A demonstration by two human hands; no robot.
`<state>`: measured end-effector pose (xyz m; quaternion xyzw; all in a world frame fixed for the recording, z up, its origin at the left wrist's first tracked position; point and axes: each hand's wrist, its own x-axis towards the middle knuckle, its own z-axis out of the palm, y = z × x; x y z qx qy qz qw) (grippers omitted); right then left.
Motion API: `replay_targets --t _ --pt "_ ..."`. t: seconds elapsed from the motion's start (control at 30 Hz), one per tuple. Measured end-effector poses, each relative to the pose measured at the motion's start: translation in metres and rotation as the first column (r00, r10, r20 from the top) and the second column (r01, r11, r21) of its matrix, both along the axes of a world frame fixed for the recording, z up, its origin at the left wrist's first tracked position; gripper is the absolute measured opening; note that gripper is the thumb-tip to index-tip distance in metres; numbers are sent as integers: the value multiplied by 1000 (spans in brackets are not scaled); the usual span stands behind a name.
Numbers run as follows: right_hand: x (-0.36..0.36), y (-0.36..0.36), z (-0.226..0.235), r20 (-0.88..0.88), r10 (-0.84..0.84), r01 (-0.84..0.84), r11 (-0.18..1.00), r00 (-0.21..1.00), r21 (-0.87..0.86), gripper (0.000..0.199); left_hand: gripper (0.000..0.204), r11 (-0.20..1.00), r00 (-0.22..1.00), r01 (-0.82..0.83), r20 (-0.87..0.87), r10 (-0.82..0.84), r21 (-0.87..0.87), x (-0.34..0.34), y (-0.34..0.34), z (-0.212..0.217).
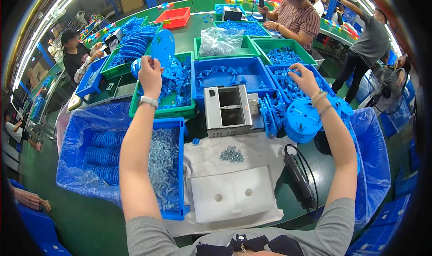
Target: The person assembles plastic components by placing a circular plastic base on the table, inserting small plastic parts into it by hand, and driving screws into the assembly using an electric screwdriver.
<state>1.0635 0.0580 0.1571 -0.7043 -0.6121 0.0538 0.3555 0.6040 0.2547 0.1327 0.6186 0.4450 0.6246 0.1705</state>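
Observation:
My left hand (pixel 150 74) is raised over a green bin (pixel 192 105) of small blue parts, its fingers closed at the edge of a round blue plastic disc (pixel 163 46). The disc stands nearly upright, with more blue discs just below it. Out to the right, my right hand (pixel 307 81) hovers at a blue bin (pixel 327 81) heaped with small blue plastic pieces (pixel 284 81). Its fingers are curled together; whatever they hold is too small to make out. Near that wrist lies a stack of blue discs (pixel 300 121).
A metal box fixture (pixel 227 112) stands mid-table behind a white block with two holes (pixel 231 195) and a pile of screws (pixel 231 154). A black corded power screwdriver (pixel 299 179) lies at right. The lined blue crate (pixel 182 166) at left holds discs and clear springlike pieces. Co-workers sit beyond.

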Motion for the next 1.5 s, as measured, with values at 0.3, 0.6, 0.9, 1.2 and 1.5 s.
replay_targets --t 0.3,0.6,0.9,1.2,1.5 --pt "-142 -207 4 -749 350 -510 860 563 18 27 7 692 634 421 -736 238 586 -37 -291 35" --pt "-207 -285 -85 -808 278 -416 908 520 45 27 14 729 400 685 -831 -385 -8 -14 -428 -83" --pt "-211 -283 -136 -790 141 -243 970 596 -11 25 23 836 589 537 -659 -467 -112 7 -438 -116" --pt "-215 -274 -123 -640 230 -294 956 733 6 26 43 833 579 464 -609 -542 -300 7 -437 -97" --pt "-215 -267 -120 -611 296 -337 940 735 51 27 18 800 412 568 -774 -480 -193 -15 -417 -106"
